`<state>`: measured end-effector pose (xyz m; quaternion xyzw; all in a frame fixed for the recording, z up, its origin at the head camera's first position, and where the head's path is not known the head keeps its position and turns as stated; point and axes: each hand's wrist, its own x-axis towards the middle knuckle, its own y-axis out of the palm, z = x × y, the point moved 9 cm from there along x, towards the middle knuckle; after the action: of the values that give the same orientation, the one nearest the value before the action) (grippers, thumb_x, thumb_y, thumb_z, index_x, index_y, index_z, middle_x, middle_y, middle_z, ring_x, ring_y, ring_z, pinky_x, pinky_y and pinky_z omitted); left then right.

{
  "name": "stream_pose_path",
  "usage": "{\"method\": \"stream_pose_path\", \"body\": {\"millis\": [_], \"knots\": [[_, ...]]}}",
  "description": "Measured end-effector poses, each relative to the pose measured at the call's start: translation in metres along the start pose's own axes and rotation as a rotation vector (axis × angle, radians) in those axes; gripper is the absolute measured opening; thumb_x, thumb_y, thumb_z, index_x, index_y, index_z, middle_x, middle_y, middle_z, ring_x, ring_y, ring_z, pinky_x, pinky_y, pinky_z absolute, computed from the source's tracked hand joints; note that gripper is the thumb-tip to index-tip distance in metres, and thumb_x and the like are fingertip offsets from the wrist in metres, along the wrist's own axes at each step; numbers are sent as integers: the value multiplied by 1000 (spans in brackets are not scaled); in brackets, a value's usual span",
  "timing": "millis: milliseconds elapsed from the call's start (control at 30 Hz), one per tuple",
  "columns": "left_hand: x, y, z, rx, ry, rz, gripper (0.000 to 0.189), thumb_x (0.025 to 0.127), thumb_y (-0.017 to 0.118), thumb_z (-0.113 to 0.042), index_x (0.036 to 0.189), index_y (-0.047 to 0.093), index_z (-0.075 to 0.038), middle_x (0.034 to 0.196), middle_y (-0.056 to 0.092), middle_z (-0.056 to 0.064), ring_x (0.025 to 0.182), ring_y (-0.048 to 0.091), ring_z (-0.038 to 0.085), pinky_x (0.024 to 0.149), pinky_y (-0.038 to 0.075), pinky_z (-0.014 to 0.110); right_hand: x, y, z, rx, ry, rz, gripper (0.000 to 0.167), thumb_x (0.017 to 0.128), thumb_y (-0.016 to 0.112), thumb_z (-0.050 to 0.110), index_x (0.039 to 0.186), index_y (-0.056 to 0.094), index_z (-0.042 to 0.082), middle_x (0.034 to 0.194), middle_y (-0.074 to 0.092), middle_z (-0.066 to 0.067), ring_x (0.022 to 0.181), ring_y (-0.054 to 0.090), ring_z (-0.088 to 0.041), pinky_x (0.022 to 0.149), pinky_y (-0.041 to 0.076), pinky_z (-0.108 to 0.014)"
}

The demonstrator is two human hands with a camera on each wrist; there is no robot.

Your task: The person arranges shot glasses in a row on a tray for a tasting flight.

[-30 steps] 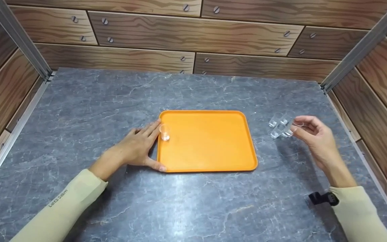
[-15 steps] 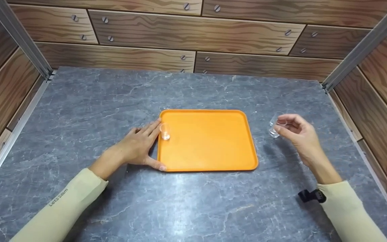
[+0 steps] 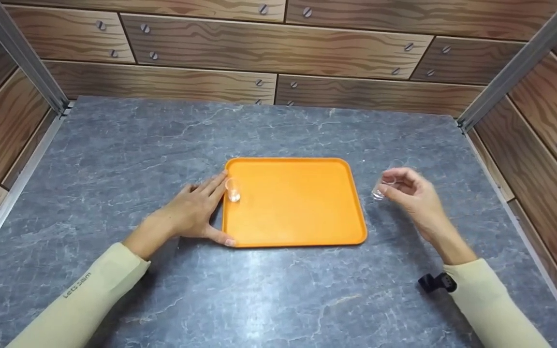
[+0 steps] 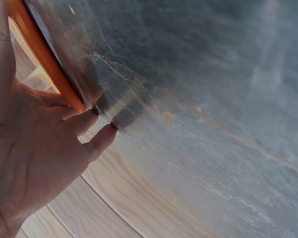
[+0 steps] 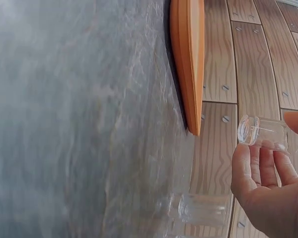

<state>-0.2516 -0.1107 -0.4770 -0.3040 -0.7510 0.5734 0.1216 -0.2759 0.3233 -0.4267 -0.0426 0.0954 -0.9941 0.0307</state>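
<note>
My right hand (image 3: 411,193) pinches a clear shot glass (image 3: 378,191) between thumb and fingers, just right of the orange tray (image 3: 293,203). In the right wrist view the held shot glass (image 5: 262,131) is raised above the table, its thick base toward the tabletop. My left hand (image 3: 196,210) rests against the tray's left side, fingers extended along the rim and thumb at the near left corner. Another shot glass (image 3: 233,191) stands upright on the tray by those fingers. More clear glasses (image 5: 201,208) stand on the table, mostly hidden behind my right hand in the head view.
A grey marbled tabletop (image 3: 259,295) lies under everything. Wood-patterned panels (image 3: 278,48) close off the back and both sides, with metal posts (image 3: 510,72) at the rear corners. A black wrist device (image 3: 438,282) sits at the right cuff.
My right hand has moved left from the cluster of glasses toward the tray, carrying a shot glass. My left hand and the glass on the tray have stayed in place.
</note>
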Motion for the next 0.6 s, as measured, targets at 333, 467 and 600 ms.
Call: {"method": "stream_pose_path", "body": {"millis": [333,467,600], "knots": [[-1,0,1,-12,-4,-3,142,81,77,-85,173,13,2,180,7,23,162,20,45,120,28,74,4,26,3,25,3,40,40,100,78,-1,133,61,-14,116,70,-10,103,71,-20,89,59,-28],[-2,1,2,-6,-6,-2,142,81,77,-85,173,14,2,180,7,23,162,20,45,120,27,75,4,36,4,30,-4,52,39,99,78,-2,133,61,-15,118,69,-12,104,71,-21,90,59,-28],[-1,1,0,-1,-6,-2,143,80,76,-86,173,13,2,180,7,23,162,20,45,120,27,75,4,45,6,51,-17,64,38,99,78,-4,131,62,-16,118,69,-14,103,72,-22,90,60,-30]]}}
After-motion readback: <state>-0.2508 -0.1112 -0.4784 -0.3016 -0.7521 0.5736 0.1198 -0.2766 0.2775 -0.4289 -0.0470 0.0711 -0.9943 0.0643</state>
